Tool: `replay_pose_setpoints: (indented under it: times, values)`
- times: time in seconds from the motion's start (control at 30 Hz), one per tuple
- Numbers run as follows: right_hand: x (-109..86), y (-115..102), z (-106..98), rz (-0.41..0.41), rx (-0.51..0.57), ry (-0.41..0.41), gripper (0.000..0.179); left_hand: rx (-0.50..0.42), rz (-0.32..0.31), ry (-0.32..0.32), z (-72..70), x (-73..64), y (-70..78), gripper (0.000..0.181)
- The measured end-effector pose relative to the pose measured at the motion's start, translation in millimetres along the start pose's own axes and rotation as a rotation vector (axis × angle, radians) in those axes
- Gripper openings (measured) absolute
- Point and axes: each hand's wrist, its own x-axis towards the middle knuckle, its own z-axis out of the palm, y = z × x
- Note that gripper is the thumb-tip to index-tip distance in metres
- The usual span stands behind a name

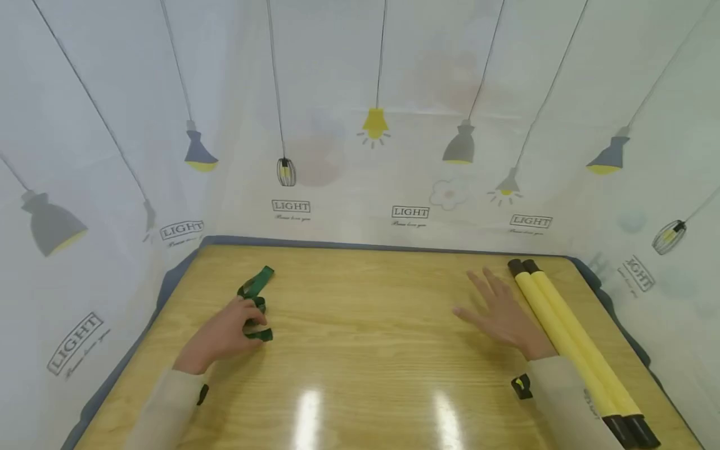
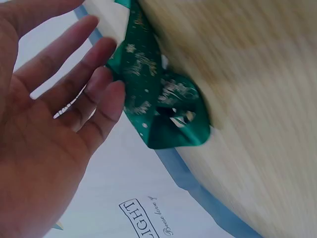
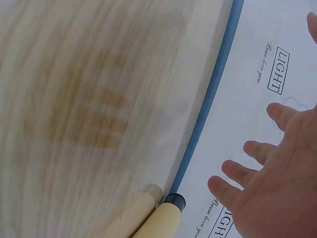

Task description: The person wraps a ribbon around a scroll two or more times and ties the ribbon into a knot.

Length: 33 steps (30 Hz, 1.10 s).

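Note:
A green ribbon with pale printed lettering lies in loose folds on the left part of the wooden table. My left hand is over its near part, hiding some of the folds. In the left wrist view, the fingertips are right at the ribbon, fingers loosely bent and thumb apart from them. On the other side, my right hand spreads its fingers above the table and holds nothing. It is just left of two yellow rods with black ends, which lie side by side.
The wooden table has a blue-grey border along its back edge. White sheeting printed with hanging lamps and LIGHT labels rises behind and at both sides. Bright reflections show on the near tabletop.

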Motion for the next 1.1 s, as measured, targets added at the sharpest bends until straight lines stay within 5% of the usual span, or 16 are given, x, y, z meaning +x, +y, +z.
replay_pose_setpoints:
  times: [0.17, 0.43, 0.63, 0.87, 1.1]
  values:
    - [-2.3, -7, 9, -0.017, 0.05, 0.001, 0.092, 0.004, -0.005, -0.056, 1.8, -10.9, -4.3, 0.024]
    - [-4.9, -20, 22, -0.058, 0.087, -0.012, 0.089, 0.109, -0.037, 0.021, 5.6, -22.3, -9.4, 0.02]
    - [-10.9, -22, 26, -0.065, 0.096, -0.015, 0.085, 0.107, -0.042, 0.026, 9.1, -18.6, -5.3, 0.01]
    - [-15.1, -24, 27, -0.083, 0.125, -0.018, 0.085, 0.114, 0.033, 0.125, 10.3, -9.5, 0.6, 0.012]
    - [-19.3, -29, 29, -0.098, 0.181, -0.028, 0.088, 0.102, 0.044, 0.175, 11.3, 3.7, 20.1, 0.009]
